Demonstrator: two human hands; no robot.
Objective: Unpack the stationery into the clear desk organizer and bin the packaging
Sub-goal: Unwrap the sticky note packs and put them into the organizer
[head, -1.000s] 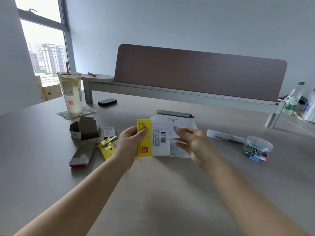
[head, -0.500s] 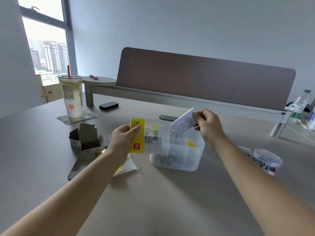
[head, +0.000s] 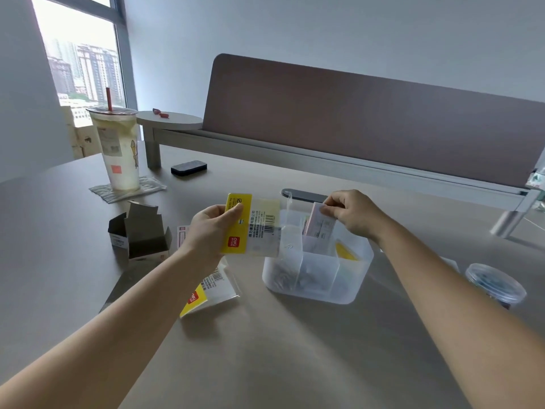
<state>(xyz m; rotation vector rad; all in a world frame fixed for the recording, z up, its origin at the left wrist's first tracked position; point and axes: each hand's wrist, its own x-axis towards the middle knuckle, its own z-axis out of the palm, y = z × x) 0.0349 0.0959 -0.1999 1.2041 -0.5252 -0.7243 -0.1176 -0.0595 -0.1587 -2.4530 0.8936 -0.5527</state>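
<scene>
The clear desk organizer (head: 348,286) stands on the desk at centre, with small metal items in its front compartments and a yellow item at its right. My right hand (head: 349,212) pinches a small pad of sticky notes (head: 320,224) by its top edge, its lower part down inside a back compartment. My left hand (head: 211,231) grips a yellow and clear plastic wrapper (head: 253,228) just left of the organizer, above the desk. Another yellow and clear wrapper (head: 211,290) lies flat on the desk under my left forearm.
An opened cardboard box (head: 141,231) stands at the left. A drink cup with a red straw (head: 118,149) sits on a napkin at back left, a black case (head: 188,167) beside it. A round clear tub of clips (head: 495,284) is at the right. A desk divider (head: 354,113) runs along the back.
My right hand drew the sticky notes out of the wrapper, carried them up and right, then lowered them into the organizer. My left hand kept hold of the wrapper.
</scene>
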